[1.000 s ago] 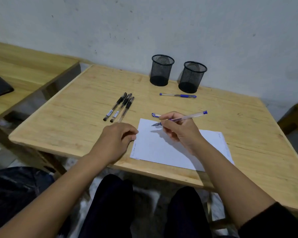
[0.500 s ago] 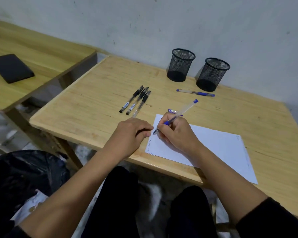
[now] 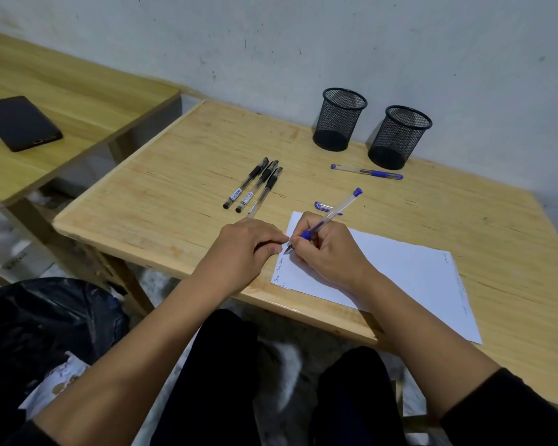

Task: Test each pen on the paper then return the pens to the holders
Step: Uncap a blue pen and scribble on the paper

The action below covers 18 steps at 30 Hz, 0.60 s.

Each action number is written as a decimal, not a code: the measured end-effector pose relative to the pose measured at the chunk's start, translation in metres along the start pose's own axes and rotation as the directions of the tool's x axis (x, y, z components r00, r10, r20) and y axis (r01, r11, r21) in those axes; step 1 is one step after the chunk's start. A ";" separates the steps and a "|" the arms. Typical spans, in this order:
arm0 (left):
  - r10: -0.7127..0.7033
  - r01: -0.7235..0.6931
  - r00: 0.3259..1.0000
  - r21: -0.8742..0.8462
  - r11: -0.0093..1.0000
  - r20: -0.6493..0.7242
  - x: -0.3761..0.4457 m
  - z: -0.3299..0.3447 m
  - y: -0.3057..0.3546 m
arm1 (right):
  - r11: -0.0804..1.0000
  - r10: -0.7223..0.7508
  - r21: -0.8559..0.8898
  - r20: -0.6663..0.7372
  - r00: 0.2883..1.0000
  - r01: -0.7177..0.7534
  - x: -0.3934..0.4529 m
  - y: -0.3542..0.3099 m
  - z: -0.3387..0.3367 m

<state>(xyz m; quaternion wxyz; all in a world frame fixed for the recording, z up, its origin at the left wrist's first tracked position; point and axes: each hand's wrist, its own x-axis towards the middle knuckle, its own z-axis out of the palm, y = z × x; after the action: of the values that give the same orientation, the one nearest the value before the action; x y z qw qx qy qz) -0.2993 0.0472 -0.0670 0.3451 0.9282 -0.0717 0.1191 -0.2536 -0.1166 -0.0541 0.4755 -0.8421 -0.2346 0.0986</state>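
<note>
Hands meet at the left edge of a white paper sheet on the pale wooden tabletop. The right hand pinches a clear-barrelled blue pen, tip on the paper beside small handwriting too faint to read. The left hand rests curled at the sheet's 9 o'clock, covering one end of the nearest of three black-gripped pens; its grip holds nothing visible. A blue pen cap lies partly hidden behind the held pen. At 12 o'clock, a second blue pen lies before two black mesh holders. A dark flat device sits on the neighbouring table.
</note>
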 end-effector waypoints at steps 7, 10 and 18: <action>0.001 -0.001 1.000 -0.002 1.000 -0.009 0.001 0.001 -0.001 | 1.000 -0.008 0.004 -0.004 1.000 0.008 0.000 -0.001 0.000; 0.002 -0.002 1.000 -0.001 1.000 -0.015 0.001 0.002 -0.002 | 1.000 -0.005 0.012 -0.027 1.000 0.006 -0.001 -0.001 0.000; 0.006 -0.005 1.000 0.007 1.000 -0.014 0.001 0.002 -0.002 | 1.000 -0.014 0.027 -0.016 1.000 0.014 -0.001 -0.004 0.001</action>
<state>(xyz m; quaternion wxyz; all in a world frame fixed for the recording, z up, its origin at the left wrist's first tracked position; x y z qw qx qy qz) -0.2975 0.0475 -0.0695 0.3419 0.9284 -0.0715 0.1266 -0.2559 -0.1146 -0.0518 0.4895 -0.8346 -0.2355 0.0920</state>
